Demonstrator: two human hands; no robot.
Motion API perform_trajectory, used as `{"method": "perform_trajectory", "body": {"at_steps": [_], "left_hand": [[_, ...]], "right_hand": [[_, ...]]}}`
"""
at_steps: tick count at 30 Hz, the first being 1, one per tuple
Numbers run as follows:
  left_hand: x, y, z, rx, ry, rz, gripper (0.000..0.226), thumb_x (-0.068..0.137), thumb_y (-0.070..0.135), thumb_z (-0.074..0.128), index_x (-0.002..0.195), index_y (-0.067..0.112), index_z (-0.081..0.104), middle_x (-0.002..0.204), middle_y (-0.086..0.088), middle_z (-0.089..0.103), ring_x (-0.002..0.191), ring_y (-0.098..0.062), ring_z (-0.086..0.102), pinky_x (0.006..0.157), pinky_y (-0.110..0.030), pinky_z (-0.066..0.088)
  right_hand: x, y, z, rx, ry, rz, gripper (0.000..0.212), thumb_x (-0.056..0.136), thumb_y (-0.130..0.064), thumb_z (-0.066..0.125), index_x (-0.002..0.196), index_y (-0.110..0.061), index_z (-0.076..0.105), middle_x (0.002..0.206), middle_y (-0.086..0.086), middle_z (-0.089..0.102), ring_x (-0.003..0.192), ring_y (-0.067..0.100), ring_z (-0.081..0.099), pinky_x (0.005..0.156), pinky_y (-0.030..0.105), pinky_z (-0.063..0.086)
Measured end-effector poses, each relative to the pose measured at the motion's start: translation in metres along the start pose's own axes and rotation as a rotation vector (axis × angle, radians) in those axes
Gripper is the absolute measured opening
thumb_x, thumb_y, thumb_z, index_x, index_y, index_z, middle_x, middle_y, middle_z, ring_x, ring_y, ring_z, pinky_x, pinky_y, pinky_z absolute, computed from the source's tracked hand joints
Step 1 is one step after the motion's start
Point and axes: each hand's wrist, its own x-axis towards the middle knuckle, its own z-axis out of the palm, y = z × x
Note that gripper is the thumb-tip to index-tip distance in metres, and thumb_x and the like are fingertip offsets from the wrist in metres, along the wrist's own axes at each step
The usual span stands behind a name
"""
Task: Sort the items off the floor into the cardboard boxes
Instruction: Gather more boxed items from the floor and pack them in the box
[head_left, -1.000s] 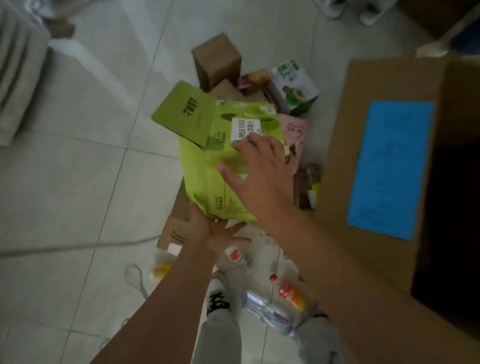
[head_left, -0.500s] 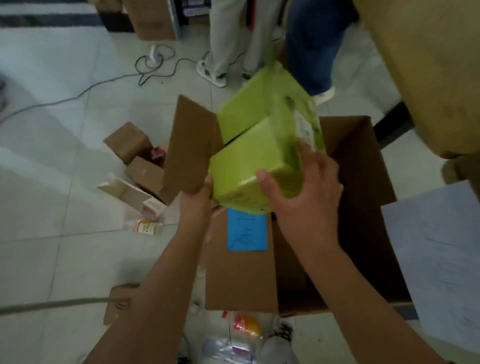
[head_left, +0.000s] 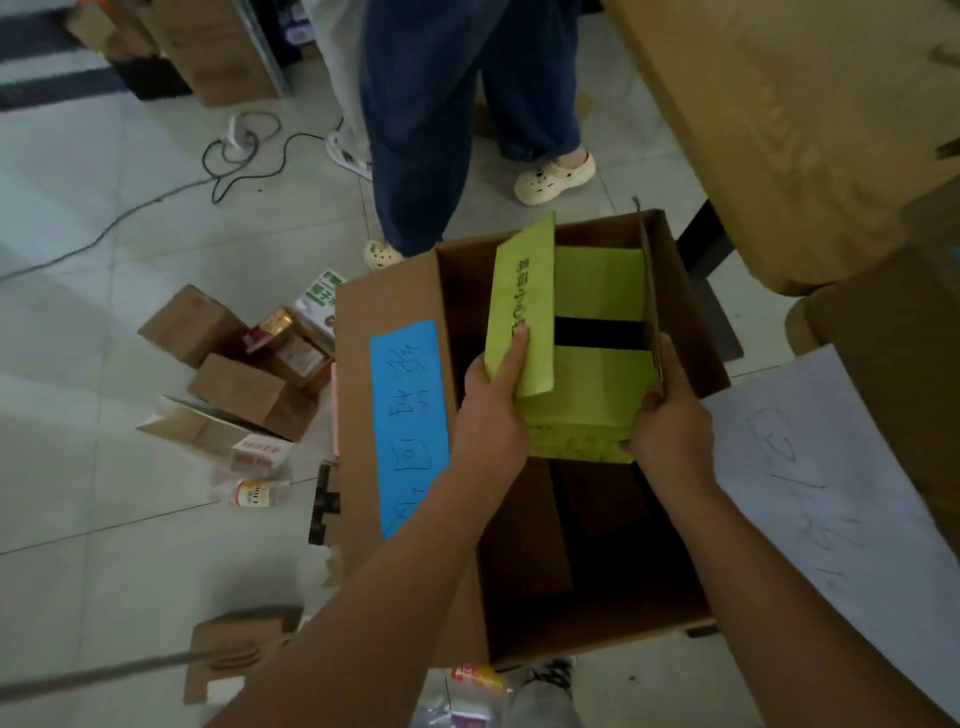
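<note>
A lime-green carton (head_left: 587, 384) with its top flaps open sits low inside the open cardboard box (head_left: 395, 312), against the box's right wall. My left hand (head_left: 493, 410) grips the carton's near-left edge, a finger pressed on its raised left flap. My right hand (head_left: 670, 426) holds the carton's near-right corner. The cardboard box's left flap carries a blue label (head_left: 410, 421) with handwriting. Several items remain on the floor to the left: small brown boxes (head_left: 244, 389), a green-and-white carton (head_left: 322, 296), a small bottle (head_left: 254, 492).
A person in blue trousers (head_left: 431, 119) and cream clogs stands just beyond the box. A second cardboard box with a white sheet (head_left: 831, 499) is at the right, a wooden table (head_left: 779, 104) above it. Cables (head_left: 234, 156) lie on the tiled floor. A flat brown box (head_left: 228, 649) lies near my feet.
I lifted the green carton from the floor pile, carried it right over the cardboard box and lowered it inside. My view swung from the floor to the box.
</note>
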Motion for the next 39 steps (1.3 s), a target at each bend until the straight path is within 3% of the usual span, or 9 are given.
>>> {"method": "perform_trajectory", "body": {"at_steps": [5, 9, 13, 19, 23, 26, 31, 34, 39], "left_hand": [[0.024, -0.023, 0.023, 0.017, -0.136, -0.132, 0.086, 0.082, 0.012, 0.049, 0.139, 0.064, 0.011, 0.151, 0.012, 0.004, 0.133, -0.029, 0.027, 0.102, -0.047, 0.045], [0.049, -0.041, 0.025, -0.148, -0.089, -0.219, 0.084, 0.068, 0.028, 0.052, 0.135, 0.067, 0.020, 0.152, 0.019, 0.003, 0.139, -0.029, 0.021, 0.105, -0.050, 0.042], [0.074, -0.068, 0.039, -0.127, -0.014, -0.295, 0.067, 0.082, 0.047, 0.050, 0.139, 0.062, 0.018, 0.160, 0.003, -0.008, 0.147, -0.029, 0.002, 0.118, -0.053, 0.013], [0.089, -0.112, 0.074, 0.021, -0.175, -0.408, 0.059, 0.100, 0.043, 0.035, 0.151, 0.015, 0.022, 0.158, -0.018, 0.011, 0.146, -0.037, 0.010, 0.118, -0.051, 0.014], [0.084, -0.123, 0.087, -0.090, -0.293, -0.410, 0.061, 0.103, 0.040, 0.028, 0.153, 0.008, 0.014, 0.162, -0.011, 0.001, 0.149, -0.027, -0.001, 0.120, -0.048, 0.006], [0.080, -0.124, 0.086, -0.190, -0.270, -0.419, 0.063, 0.103, 0.043, 0.028, 0.153, 0.012, 0.006, 0.162, -0.005, -0.005, 0.149, -0.019, -0.006, 0.121, -0.043, 0.000], [0.076, -0.119, 0.074, -0.320, -0.216, -0.416, 0.063, 0.102, 0.045, 0.032, 0.153, 0.015, 0.011, 0.162, -0.001, 0.004, 0.148, -0.014, 0.008, 0.121, -0.033, 0.005], [0.069, -0.112, 0.063, -0.421, -0.141, -0.379, 0.052, 0.102, 0.037, 0.036, 0.149, 0.015, 0.028, 0.154, -0.002, 0.029, 0.125, -0.002, 0.035, 0.098, -0.002, 0.026], [0.040, -0.105, 0.030, -0.483, -0.033, -0.305, 0.046, 0.102, 0.034, 0.039, 0.147, 0.023, 0.036, 0.146, 0.003, 0.042, 0.123, -0.003, 0.041, 0.094, -0.010, 0.030]], "right_hand": [[0.025, 0.032, 0.030, 0.038, -0.044, 0.031, 0.056, 0.103, -0.023, 0.035, 0.149, -0.050, 0.019, 0.115, 0.004, 0.054, 0.100, 0.029, 0.058, 0.081, 0.055, 0.056], [0.058, 0.031, 0.061, 0.166, -0.053, -0.065, 0.048, 0.101, -0.042, 0.038, 0.142, -0.062, 0.021, 0.115, -0.025, 0.048, 0.102, 0.009, 0.056, 0.088, 0.051, 0.056], [0.095, 0.049, 0.102, 0.242, -0.135, -0.136, 0.049, 0.097, -0.045, 0.043, 0.140, -0.062, 0.026, 0.132, -0.017, 0.051, 0.117, 0.015, 0.056, 0.088, 0.049, 0.056], [0.117, 0.115, 0.175, 0.048, -0.354, -0.145, 0.061, 0.099, -0.035, 0.046, 0.145, -0.060, 0.014, 0.137, -0.020, 0.044, 0.121, 0.004, 0.050, 0.098, 0.025, 0.043], [0.131, 0.133, 0.216, -0.530, -0.681, -0.065, 0.072, 0.099, -0.010, 0.047, 0.156, -0.019, 0.003, 0.160, 0.015, 0.014, 0.145, 0.033, 0.022, 0.117, 0.039, 0.024], [0.136, 0.118, 0.224, -0.536, -0.703, -0.050, 0.075, 0.099, -0.011, 0.049, 0.155, -0.010, -0.001, 0.163, 0.013, -0.006, 0.150, 0.028, 0.003, 0.120, 0.035, 0.010], [0.132, 0.101, 0.210, -0.449, -0.675, -0.007, 0.062, 0.100, -0.005, 0.041, 0.155, -0.009, 0.012, 0.159, 0.013, 0.021, 0.144, 0.027, 0.026, 0.118, 0.037, 0.024], [0.116, 0.085, 0.194, -0.325, -0.605, 0.011, 0.060, 0.097, -0.003, 0.042, 0.153, -0.017, 0.023, 0.142, 0.011, 0.045, 0.124, 0.028, 0.048, 0.106, 0.039, 0.042], [0.067, 0.046, 0.167, -0.221, -0.383, 0.014, 0.052, 0.095, 0.001, 0.037, 0.144, -0.015, 0.037, 0.129, 0.014, 0.053, 0.109, 0.029, 0.055, 0.089, 0.038, 0.050]]}}
